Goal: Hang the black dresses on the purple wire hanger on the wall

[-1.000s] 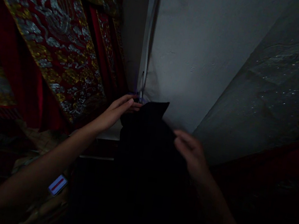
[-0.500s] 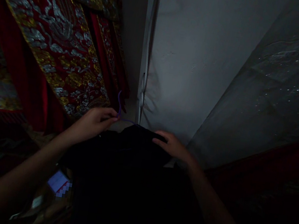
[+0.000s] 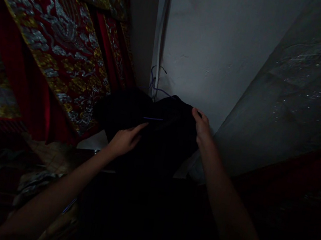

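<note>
A black cloth [image 3: 156, 143], its shape hard to make out in the dark, is spread between my hands. My left hand [image 3: 125, 141] lies against its front, index finger stretched out and apart from the thumb, just below a short purple line of cord [image 3: 153, 118] on the fabric. On the right side, my right hand [image 3: 202, 126] grips the cloth's edge between thumb and fingers. A loose purple cord [image 3: 165, 92] runs from the cloth's top edge and curls up in front of the wall.
Red hangings [image 3: 61, 35] with gold and silver embroidery fill the left. Ahead stands a pale wall [image 3: 211, 51] with a white vertical strip [image 3: 163, 27]. A crinkled, glinting translucent sheet [image 3: 302, 89] covers the right, with dark red fabric [image 3: 301, 170] below.
My left hand has let go of the purple cord and moved right and down onto the cloth. The cloth's top edge is raised. My right hand has moved up and right.
</note>
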`<state>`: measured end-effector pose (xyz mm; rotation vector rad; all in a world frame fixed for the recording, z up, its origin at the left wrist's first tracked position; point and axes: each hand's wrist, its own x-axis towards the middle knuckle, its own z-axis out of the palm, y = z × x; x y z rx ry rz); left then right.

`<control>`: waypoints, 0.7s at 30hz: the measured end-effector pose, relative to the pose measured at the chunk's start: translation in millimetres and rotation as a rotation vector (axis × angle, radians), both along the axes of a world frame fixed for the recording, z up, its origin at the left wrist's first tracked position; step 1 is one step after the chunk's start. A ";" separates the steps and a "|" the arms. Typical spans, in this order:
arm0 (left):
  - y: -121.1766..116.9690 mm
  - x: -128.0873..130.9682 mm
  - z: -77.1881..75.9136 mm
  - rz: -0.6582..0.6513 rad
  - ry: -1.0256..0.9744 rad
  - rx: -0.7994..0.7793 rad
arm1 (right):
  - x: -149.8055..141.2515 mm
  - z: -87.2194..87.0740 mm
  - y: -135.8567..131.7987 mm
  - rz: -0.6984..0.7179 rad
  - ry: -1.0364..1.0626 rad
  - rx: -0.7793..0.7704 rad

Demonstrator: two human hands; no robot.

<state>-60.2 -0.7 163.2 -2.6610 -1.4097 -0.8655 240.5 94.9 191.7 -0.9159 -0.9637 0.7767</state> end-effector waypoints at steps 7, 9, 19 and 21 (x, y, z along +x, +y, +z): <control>3.8 20.5 -43.7 0.120 0.065 -0.141 | 12.3 -12.7 -10.7 -0.010 0.026 0.001; -1.5 23.1 -55.2 0.146 0.080 -0.166 | 12.5 -23.9 -20.2 -0.005 0.041 -0.039; -49.0 31.0 -118.8 0.099 -0.458 -0.239 | -21.4 -73.2 -70.0 -0.447 -0.154 0.117; -59.7 40.3 -127.2 0.166 -0.661 -0.240 | -46.9 -93.4 -96.5 -0.490 -0.221 0.074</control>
